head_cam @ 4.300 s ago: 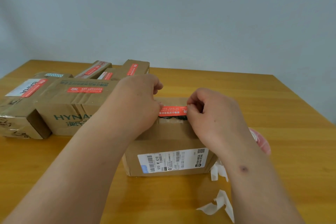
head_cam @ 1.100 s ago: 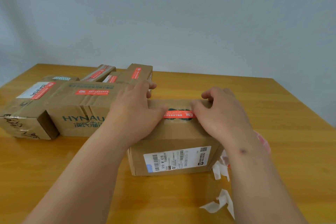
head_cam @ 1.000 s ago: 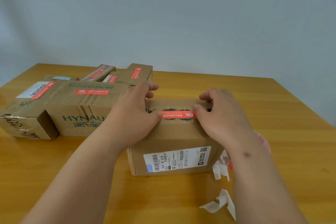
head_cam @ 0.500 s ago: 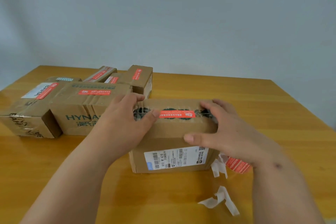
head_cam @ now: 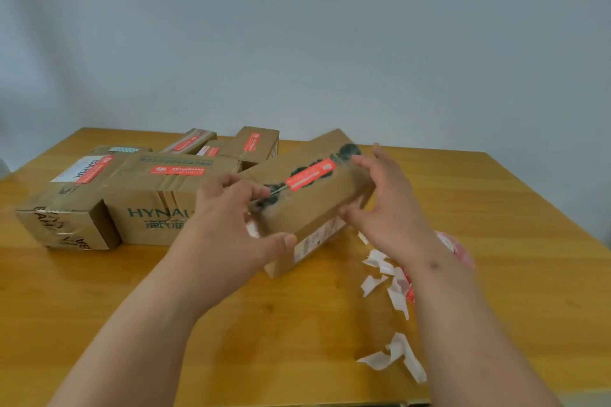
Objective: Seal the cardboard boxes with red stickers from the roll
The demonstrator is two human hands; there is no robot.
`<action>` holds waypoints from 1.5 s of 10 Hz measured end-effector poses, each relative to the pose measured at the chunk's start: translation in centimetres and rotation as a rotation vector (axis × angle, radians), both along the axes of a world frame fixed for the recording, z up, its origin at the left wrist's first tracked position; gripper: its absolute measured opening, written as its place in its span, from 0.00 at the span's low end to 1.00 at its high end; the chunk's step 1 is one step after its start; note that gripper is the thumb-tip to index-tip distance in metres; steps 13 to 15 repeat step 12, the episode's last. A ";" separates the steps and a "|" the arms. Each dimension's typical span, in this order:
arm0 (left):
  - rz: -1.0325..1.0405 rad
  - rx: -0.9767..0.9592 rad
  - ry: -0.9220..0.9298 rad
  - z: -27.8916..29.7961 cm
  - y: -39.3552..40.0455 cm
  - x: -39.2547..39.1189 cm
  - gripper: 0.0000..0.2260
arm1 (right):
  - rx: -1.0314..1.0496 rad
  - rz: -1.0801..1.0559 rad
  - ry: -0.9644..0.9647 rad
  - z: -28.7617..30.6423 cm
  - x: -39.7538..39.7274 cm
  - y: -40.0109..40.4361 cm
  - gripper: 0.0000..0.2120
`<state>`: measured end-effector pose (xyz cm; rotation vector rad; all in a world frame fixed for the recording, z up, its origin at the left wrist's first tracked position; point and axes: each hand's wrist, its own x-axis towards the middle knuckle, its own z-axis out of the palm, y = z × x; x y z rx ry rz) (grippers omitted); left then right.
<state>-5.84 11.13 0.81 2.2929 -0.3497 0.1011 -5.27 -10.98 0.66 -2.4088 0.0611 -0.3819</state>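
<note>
Head view, item by item, w/ changes noted.

Box in hand (head_cam: pixel 317 205): cardboard, centre of counter. Half a sec ago it sat flat and square-on; now it's tilted and swung round, far-right end raised, near-left corner low. Can't tell if that corner is touching the counter.

Red sticker (head_cam: pixel 310 174): stuck across the top seam over dark smudgy patches. Lies flat, no lifted edge visible. Was being pressed down about a sec ago; pressing is over.

Left hand (head_cam: pixel 231 218): grips the box's near-left end, fingers curled over the top, thumb against the near face.

Right hand (head_cam: pixel 390 205): fingers spread nearly straight, cupping the far-right end, thumb on the near face; supports rather than clamps.

Sealed boxes (head_cam: pixel 165 198): cluster at far left, each w/ a red sticker on top. Unmoved.

Sticker roll (head_cam: pixel 458 249): red, right of the box, mostly hidden behind the right forearm.

Backing scraps (head_cam: pixel 396 357): white peeled strips, near right on the counter (head_cam: pixel 512 241).

Reading: this box looks sealed and is prob. being carried off toward the finished cluster at left. Next unsealed box not in sight, so remaining count unknown.
</note>
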 end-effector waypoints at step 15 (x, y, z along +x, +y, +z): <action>0.004 0.040 0.017 -3.2 -7.6 12.1 0.31 | 0.278 -0.089 0.146 -5.3 9.6 1.8 0.24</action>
